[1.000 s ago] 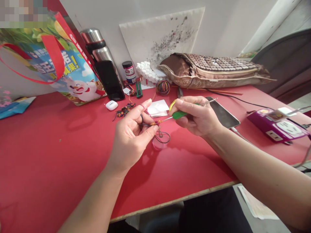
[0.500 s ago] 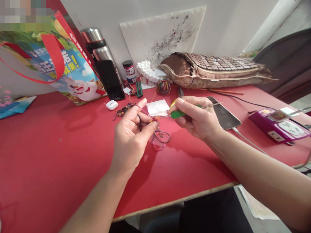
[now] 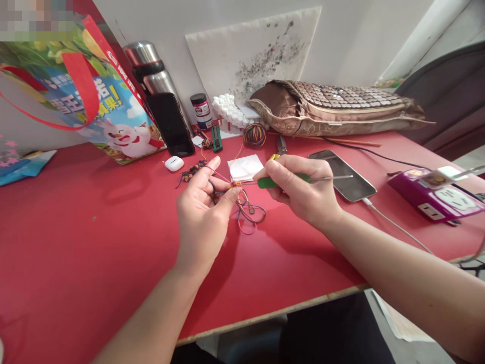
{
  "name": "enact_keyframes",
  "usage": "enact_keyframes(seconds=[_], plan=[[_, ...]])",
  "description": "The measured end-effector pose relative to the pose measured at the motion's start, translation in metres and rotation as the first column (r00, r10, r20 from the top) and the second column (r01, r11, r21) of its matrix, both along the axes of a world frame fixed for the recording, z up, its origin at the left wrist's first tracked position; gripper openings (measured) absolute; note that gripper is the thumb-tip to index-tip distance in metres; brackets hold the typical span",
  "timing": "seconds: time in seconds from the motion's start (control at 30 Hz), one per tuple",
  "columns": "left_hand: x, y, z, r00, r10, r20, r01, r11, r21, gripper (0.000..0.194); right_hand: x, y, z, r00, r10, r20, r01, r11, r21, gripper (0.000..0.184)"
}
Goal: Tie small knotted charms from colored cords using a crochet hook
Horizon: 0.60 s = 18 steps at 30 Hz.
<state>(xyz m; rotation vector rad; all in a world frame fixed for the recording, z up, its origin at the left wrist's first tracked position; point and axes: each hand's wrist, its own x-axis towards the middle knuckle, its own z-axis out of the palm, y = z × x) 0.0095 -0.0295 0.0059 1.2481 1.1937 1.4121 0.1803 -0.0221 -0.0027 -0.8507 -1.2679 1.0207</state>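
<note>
My left hand point(image 3: 204, 212) pinches a small knotted piece of coloured cord point(image 3: 235, 185) between thumb and fingers; loose loops of the cord point(image 3: 250, 215) hang down onto the red table point(image 3: 94, 242). My right hand point(image 3: 303, 194) grips a thin metal hook tool with a green handle point(image 3: 282, 180), its tip at the knot. The two hands are close together above the middle of the table.
A phone point(image 3: 343, 174) with a cable lies right of my hand, a purple power strip point(image 3: 432, 194) beyond it. At the back stand a printed bag point(image 3: 87, 106), a steel flask point(image 3: 151, 71), a black phone point(image 3: 170, 124), an earbud case point(image 3: 174, 163), a thread spool point(image 3: 254, 135), a brown pouch point(image 3: 333, 108).
Both hands have shifted slightly left and toward the far side. The right hand has tilted the hook flatter, its tip staying at the knot. The phone is now fully uncovered.
</note>
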Motion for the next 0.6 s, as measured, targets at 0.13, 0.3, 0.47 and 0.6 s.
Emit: enact_keyframes(seconds=[0.13, 0.3, 0.47, 0.6], plan=[[0.000, 0.001, -0.001, 1.000, 0.027, -0.006, -0.027, 1.000, -0.015, 0.046, -0.004, -0.005, -0.001, 0.987, -0.061, 0.149, 0.036, 0.986, 0.162, 0.036], [-0.002, 0.003, -0.002, 0.999, 0.040, -0.016, -0.040, 0.999, -0.035, 0.046, -0.004, -0.006, -0.008, 0.930, -0.137, 0.340, 0.000, 0.928, 0.373, 0.038], [-0.002, 0.006, -0.002, 0.998, 0.048, 0.039, -0.047, 0.999, -0.019, 0.056, -0.007, -0.005, -0.012, 0.937, -0.132, 0.323, 0.002, 0.927, 0.374, 0.037], [-0.001, 0.005, -0.003, 0.993, 0.036, 0.114, -0.034, 0.999, -0.017, 0.058, -0.015, -0.004, -0.014, 0.996, -0.034, 0.088, 0.021, 0.990, 0.141, 0.038]])
